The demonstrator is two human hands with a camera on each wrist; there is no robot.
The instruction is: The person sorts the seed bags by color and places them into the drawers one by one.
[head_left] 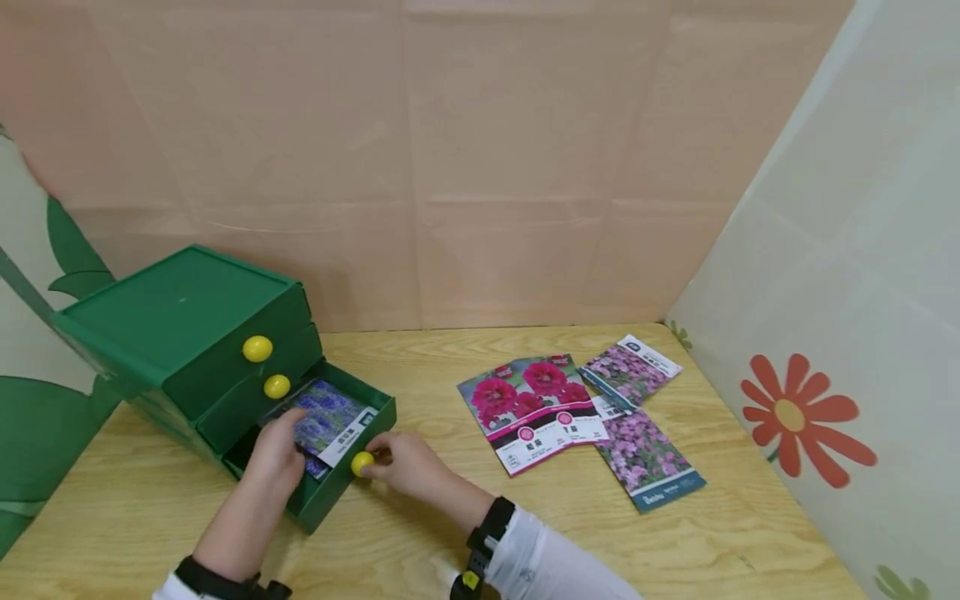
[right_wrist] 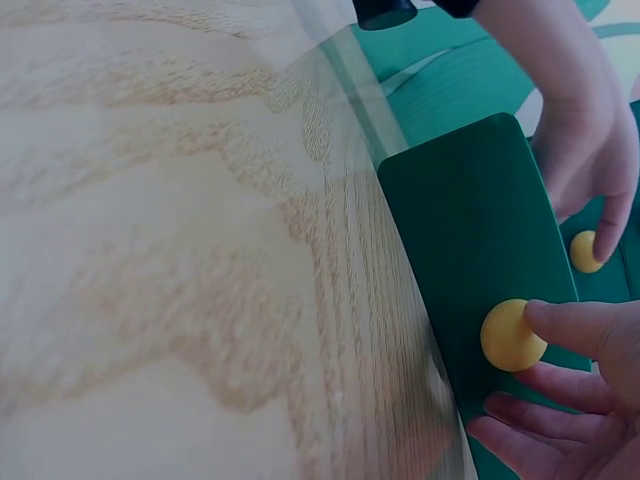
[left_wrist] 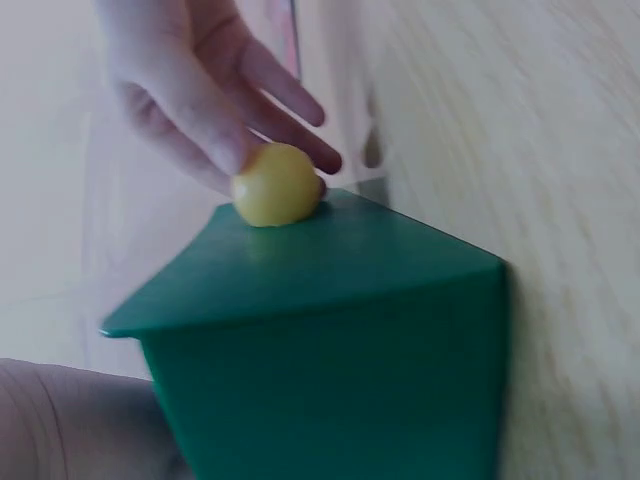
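A green drawer chest [head_left: 187, 312] has its bottom drawer [head_left: 341, 487] pulled out, with seed packets picturing blue-purple flowers [head_left: 330, 417] inside. My left hand [head_left: 276, 450] reaches over the drawer's side, a digit at the top packet; its other fingertips are hidden, and I cannot tell whether it grips the packet. At the drawer front, my right hand [head_left: 412, 467] pinches the yellow knob [head_left: 362, 463] between thumb and index finger. The right wrist view shows the thumb on the knob [right_wrist: 513, 335], with the other fingers [right_wrist: 530, 435] spread below it.
On the table to the right lie pink-red flower packets [head_left: 525, 408], overlapping packets with small pink-purple flowers [head_left: 648, 458]. Two more yellow knobs [head_left: 257, 348] mark the closed upper drawers. A beige sheet [head_left: 487, 167] stands behind, a flower-printed one [head_left: 847, 250] at right.
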